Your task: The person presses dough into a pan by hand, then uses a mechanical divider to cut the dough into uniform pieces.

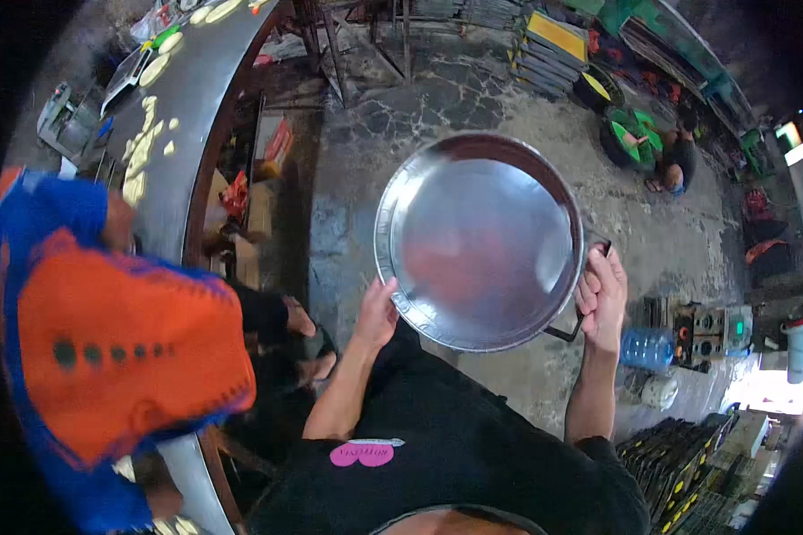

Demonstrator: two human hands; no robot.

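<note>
Over open floor (473, 98) — left hand (376, 314), right hand (602, 299) grip pan (482, 232) edges.

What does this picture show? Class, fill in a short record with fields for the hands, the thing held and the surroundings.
Held: round metal pan
Left: left hand grips the pan's rim
Right: right hand closed on the dark handle
Beside: person in orange and blue by a curved table with pale pieces
Floor: blue water bottle

pan (482, 236): metal, glossy, smooth
handle (564, 334): dark metal, matt
floor (419, 107): conc., rough, cracked
bottle (649, 348): clr plastic
</note>
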